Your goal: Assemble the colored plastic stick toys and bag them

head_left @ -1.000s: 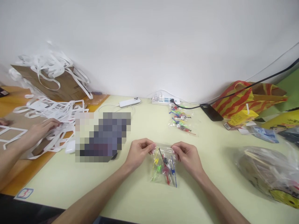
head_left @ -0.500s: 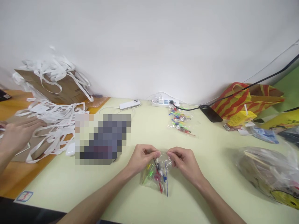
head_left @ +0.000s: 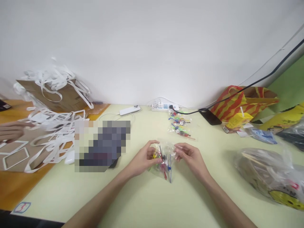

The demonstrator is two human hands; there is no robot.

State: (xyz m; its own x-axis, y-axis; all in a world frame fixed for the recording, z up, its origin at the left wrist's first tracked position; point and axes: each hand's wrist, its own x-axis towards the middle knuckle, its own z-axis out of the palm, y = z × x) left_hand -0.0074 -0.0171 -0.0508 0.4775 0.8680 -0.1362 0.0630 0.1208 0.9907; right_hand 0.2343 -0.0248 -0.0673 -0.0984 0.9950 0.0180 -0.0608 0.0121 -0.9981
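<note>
Between my hands is a small clear plastic bag [head_left: 163, 169] with colourful small plastic pieces inside, red, blue, yellow and dark. My left hand [head_left: 144, 160] grips the bag's left side, thumb in front and fingers behind. At the upper right edge, my right hand [head_left: 190, 158] pinches the clear film between thumb and fingers. The bag hangs tilted just over the pale green table [head_left: 142, 202]. Beyond my hands, several similar filled bags [head_left: 181, 129] lie near the wall.
A power strip [head_left: 163, 107], a white phone [head_left: 129, 110] and a black phone [head_left: 210, 116] lie at the back. To the right are a drink carton [head_left: 237, 122], a striped bag [head_left: 228, 103] and a large plastic bag [head_left: 266, 174]. Another person's hand [head_left: 11, 129] is among white straps [head_left: 47, 145].
The bag has risen slightly, and my left hand has shifted from pinching its top edge to gripping its side. The other person's hand at far left has moved up and left.
</note>
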